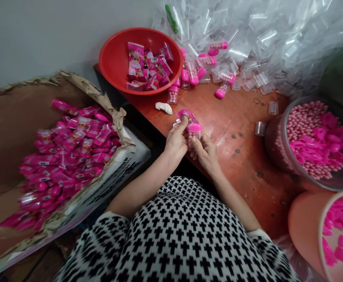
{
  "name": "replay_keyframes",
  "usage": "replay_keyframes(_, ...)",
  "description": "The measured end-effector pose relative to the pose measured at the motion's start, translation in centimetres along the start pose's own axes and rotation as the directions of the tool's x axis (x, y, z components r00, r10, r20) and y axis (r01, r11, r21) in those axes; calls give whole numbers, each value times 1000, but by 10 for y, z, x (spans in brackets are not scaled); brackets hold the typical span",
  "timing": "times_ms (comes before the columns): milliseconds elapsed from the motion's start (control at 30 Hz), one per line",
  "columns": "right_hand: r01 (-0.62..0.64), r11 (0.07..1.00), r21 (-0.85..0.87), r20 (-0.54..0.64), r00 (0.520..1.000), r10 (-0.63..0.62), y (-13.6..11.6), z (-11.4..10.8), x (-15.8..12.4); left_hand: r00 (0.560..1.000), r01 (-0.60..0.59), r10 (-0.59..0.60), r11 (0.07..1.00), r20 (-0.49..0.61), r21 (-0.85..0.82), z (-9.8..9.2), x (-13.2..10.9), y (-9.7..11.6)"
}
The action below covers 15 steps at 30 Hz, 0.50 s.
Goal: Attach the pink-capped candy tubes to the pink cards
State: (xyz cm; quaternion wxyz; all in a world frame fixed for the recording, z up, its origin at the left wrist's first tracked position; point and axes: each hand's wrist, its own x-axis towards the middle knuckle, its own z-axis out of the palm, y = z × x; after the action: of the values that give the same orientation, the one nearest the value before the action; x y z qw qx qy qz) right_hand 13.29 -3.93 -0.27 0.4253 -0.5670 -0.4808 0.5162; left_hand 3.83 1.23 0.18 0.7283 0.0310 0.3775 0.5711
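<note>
Close to the table's near edge, my two hands meet in front of my body. My left hand (175, 140) is closed, its thumb pressing on a pink printed wrapper (189, 114). Held upright between the fingers of my right hand (207, 156) is a small clear candy container (194, 134) with a pink cap and pink beads inside. The wrapper lies just behind and above the cap; whether the two touch is hard to tell. The fingers beneath the container are partly hidden.
A red bowl (106, 64) holds printed wrappers. Beyond it lie capped candy containers (193, 72) and a heap of clear empty ones (280, 39). At left stands a cardboard box (3, 105) of wrapped containers; at right, a bucket (280, 137) of beads and pink pieces, and a peach bucket (306, 219).
</note>
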Motion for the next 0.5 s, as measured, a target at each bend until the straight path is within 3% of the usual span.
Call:
replay_keyframes(200,48,999,-21,-62,997,-49,5,-2,2,985,-3,-31,980,169,199,-1,-4,7)
replay_keyframes(367,108,983,-147,-99,987,-123,11,-4,1,977,18,-79,957,200,290,-4,-2,8)
replay_keyframes(500,72,997,21,11,997,-72,8,-7,3,955,-52,-65,925,290,378,-6,-1,15)
